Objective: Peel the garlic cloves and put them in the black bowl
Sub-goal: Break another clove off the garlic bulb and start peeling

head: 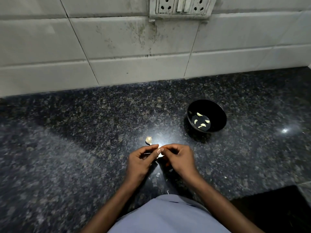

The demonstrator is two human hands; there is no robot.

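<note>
Both of my hands meet over the dark granite counter, low in the middle of the view. My left hand (140, 161) and my right hand (179, 158) pinch one small garlic clove (159, 153) between their fingertips; pale skin shows on it. Another garlic piece (149, 140) with papery skin lies on the counter just beyond my left hand. The black bowl (217, 113) stands to the right and farther back, holding several peeled cloves (199, 114).
Small scraps of garlic skin (158, 174) lie on the counter below my hands. A white tiled wall (117, 47) with a socket plate (180, 7) rises behind the counter. The counter's front edge drops off at the lower right (262, 195).
</note>
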